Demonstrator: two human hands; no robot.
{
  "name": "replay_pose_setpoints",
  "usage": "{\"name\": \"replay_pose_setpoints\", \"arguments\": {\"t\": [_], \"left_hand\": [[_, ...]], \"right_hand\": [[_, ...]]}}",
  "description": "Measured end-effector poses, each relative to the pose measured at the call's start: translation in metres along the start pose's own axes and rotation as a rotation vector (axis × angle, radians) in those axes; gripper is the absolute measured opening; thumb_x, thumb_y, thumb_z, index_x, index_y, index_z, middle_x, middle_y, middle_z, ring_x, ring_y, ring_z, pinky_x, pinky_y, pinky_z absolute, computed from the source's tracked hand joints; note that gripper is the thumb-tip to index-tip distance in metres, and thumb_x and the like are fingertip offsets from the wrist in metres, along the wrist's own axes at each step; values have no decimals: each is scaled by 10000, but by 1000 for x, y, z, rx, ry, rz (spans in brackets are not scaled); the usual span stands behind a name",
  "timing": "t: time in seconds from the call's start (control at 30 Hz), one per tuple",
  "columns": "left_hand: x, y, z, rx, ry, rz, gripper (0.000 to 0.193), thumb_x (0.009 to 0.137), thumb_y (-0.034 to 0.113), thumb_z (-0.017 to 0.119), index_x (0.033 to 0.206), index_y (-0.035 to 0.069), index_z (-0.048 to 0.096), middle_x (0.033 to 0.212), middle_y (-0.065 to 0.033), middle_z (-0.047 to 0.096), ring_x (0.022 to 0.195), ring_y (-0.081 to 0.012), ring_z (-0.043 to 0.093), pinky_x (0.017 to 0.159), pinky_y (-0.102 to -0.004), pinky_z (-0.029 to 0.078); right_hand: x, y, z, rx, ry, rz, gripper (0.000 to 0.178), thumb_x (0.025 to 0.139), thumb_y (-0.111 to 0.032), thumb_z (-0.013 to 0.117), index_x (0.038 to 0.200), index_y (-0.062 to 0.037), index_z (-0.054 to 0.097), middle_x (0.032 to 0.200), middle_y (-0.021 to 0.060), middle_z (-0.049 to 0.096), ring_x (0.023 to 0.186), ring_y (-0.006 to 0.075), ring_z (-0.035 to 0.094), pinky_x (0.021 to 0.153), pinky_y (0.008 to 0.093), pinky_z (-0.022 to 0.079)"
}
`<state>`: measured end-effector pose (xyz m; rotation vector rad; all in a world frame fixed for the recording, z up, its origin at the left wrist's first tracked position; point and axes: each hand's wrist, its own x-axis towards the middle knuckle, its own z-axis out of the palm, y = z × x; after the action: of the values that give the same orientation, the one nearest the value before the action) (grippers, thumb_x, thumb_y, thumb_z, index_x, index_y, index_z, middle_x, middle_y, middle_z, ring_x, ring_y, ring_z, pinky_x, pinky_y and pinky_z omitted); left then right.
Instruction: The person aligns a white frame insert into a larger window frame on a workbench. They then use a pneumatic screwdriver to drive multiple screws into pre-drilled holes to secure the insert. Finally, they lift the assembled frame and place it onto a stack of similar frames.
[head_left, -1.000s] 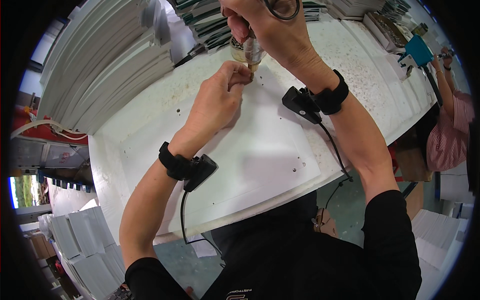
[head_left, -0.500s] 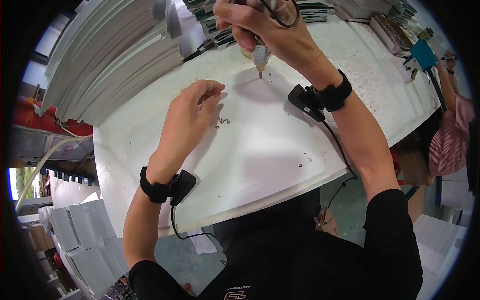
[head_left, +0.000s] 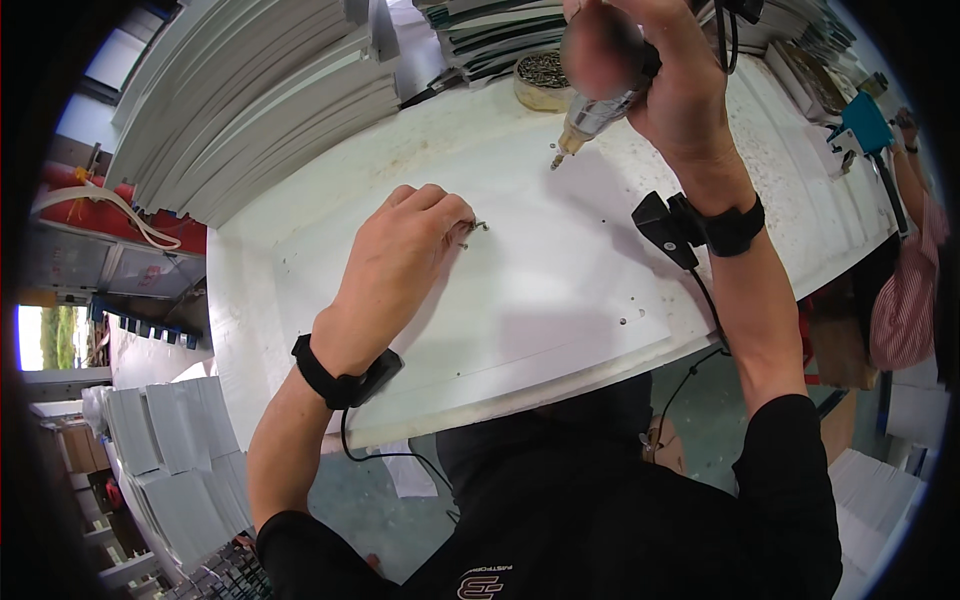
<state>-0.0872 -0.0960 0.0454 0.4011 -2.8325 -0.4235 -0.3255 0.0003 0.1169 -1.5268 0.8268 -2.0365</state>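
The left hand (head_left: 402, 262) rests palm down over a flat white panel (head_left: 520, 300), fingers curled toward a few small dark metal screws (head_left: 482, 226) by its fingertips. Whether it pinches one is hidden. Its low, bent posture seems suited to picking at such tiny pieces, and the small cluster probably keeps them within easy reach.

The right hand (head_left: 685, 115) is closed around a powered screwdriver with a silvery barrel and brass-coloured nose (head_left: 588, 125), tilted so its tip points down and leftward above the panel's far side. That slant likely keeps the tip in sight and away from the left fingers. Something tiny may sit on the tip; it is too small to tell.

Just beyond the screwdriver stands a round translucent tub (head_left: 545, 101) full of small metal pieces, apparently placed as a close supply. The panel lies flat on a stained white tabletop (head_left: 790, 205), which presumably gives it firm support.

Tall stacks of white sheets (head_left: 270, 130) and green-edged panels (head_left: 490, 35) hem in the far left and back. A teal tool with a dark handle (head_left: 868, 122) lies to the right, near a co-worker's striped sleeve (head_left: 905, 300). A black cable (head_left: 709, 312) from the right wrist's black box (head_left: 662, 230) trails over the near edge, where it might snag.
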Motion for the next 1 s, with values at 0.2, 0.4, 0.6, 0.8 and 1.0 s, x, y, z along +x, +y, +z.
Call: {"name": "replay_pose_setpoints", "arguments": {"t": [0.2,0.4,0.6,0.8,1.0], "left_hand": [[-4,-6,2,264,-49,89,118,887,69,672,981,16,624,911,-106,653,901,-295,637,795,-394,544],[-2,-11,6,438,-102,133,107,876,42,631,916,9,537,850,-131,615,830,-297,637,724,-405,536],[-26,-22,-17,-45,132,66,137,881,14,651,950,-26,540,756,-151,628,698,-278,659,648,-392,514],[-137,-15,-44,-427,430,-243,79,932,37,705,996,-5,682,847,-63,709,771,-146,676,727,-271,549],[-227,-3,-5,-1055,669,-766,98,964,39,698,1021,-3,630,913,-41,711,820,-91,653,756,-229,532]], "right_hand": [[-6,3,12,24,54,-4,255,1026,-315,619,958,-84,537,742,11,582,435,56,478,393,223,426],[-15,-18,57,-23,166,-76,248,1066,-327,530,1033,-83,515,747,4,563,418,49,453,374,214,426],[-25,-29,63,189,-72,3,307,1071,-241,478,1187,38,532,932,30,447,599,49,373,547,207,376],[-39,-24,107,394,-163,36,237,1087,-227,455,1153,-4,497,919,29,481,549,48,384,497,216,403],[-52,-4,181,479,-263,55,258,1107,-247,389,1164,-27,511,927,44,531,530,78,396,489,248,430]]}}
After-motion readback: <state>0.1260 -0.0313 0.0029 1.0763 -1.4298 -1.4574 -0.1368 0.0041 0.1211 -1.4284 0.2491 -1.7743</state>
